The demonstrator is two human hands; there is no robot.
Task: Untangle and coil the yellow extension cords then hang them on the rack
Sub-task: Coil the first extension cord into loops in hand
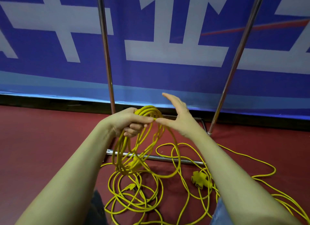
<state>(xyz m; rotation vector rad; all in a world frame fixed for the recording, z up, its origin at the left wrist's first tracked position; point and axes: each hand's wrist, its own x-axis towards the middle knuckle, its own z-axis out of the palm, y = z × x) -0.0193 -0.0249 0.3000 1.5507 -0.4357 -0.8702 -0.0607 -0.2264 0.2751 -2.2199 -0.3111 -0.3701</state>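
My left hand [130, 121] grips the top of a coil of yellow extension cord [134, 151], whose loops hang down in front of me. My right hand [177, 116] is beside it with fingers spread and straight, thumb tip touching the cord at the left hand's fingertips. More yellow cord lies tangled on the red floor [137, 199], trailing right [251, 167]. A yellow multi-socket end [200, 177] and a yellow plug [130, 186] lie among the loops. The metal rack's two uprights [104, 45] [238, 57] rise in front of me.
The rack's low crossbar [161, 157] runs along the floor behind the hanging coil. A blue and white banner [167, 74] covers the wall behind the rack. Red carpet [42, 141] spreads to the left. My knees show at the bottom edge.
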